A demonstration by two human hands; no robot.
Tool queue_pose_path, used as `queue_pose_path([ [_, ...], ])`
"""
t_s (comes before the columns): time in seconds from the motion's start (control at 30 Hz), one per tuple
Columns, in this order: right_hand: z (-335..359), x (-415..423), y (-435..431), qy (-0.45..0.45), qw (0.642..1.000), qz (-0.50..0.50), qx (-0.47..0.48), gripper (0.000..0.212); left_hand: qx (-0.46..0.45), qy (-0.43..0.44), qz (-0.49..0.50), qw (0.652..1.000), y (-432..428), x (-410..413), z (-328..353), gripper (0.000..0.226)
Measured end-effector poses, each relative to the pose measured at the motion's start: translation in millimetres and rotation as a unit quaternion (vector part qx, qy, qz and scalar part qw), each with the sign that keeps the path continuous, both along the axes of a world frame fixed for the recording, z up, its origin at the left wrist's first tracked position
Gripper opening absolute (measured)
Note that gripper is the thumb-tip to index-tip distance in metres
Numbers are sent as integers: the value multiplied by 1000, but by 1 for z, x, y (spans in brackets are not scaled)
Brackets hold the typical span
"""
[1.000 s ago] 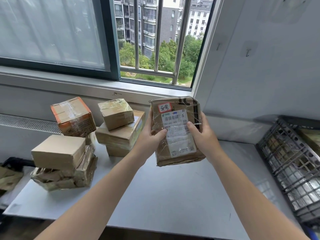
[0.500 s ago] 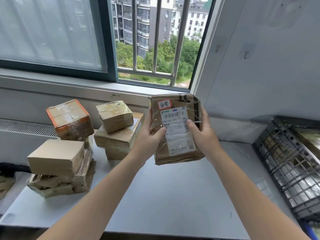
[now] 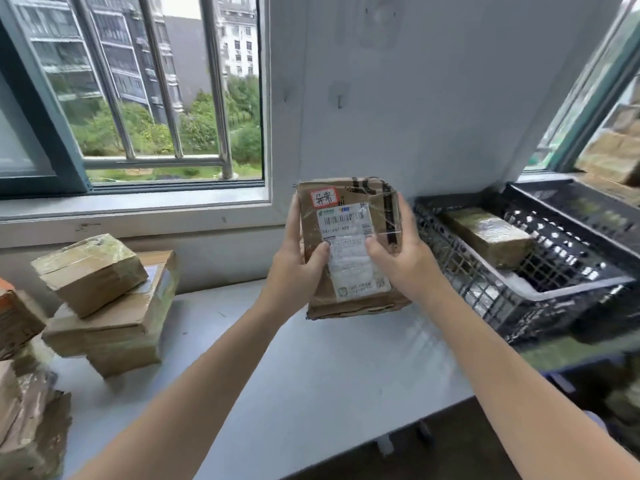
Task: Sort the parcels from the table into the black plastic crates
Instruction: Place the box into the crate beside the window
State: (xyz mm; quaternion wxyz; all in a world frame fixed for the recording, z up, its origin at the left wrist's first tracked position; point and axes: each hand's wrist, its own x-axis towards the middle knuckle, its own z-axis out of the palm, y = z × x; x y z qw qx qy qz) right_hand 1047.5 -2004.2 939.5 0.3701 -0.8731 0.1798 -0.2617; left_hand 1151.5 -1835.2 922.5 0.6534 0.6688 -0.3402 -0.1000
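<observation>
Over the table (image 3: pixel 329 375), a parcel (image 3: pixel 346 220) is clamped upright between the left hand (image 3: pixel 294 271) and the right hand (image 3: pixel 408 261), just beside the crate (image 3: pixel 460 265). It should be released only once lowered inside.

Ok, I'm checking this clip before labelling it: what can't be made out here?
Head view only:
1. Label on the held parcel: the fine print is too small, under glossy tape and partly under both thumbs.
2. Parcel's back: turned away; the fingers of the left hand and right hand behind it are hidden too.
3. Orange-edged box: cut off by the left edge.
4. Far crate: contents blurred, cut off by the right edge.
</observation>
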Motion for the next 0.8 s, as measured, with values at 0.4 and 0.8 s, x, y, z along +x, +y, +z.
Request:
queue_pose_path([
  [0.4, 38, -180, -237, -30, 995, -92, -21, 84, -8, -25, -121, 992, -256, -147, 43, 81],
  [0.8, 50, -238, -432, -32, 987, -153, -26, 82, 28, -50, -173, 983, -467, -191, 55, 91],
])
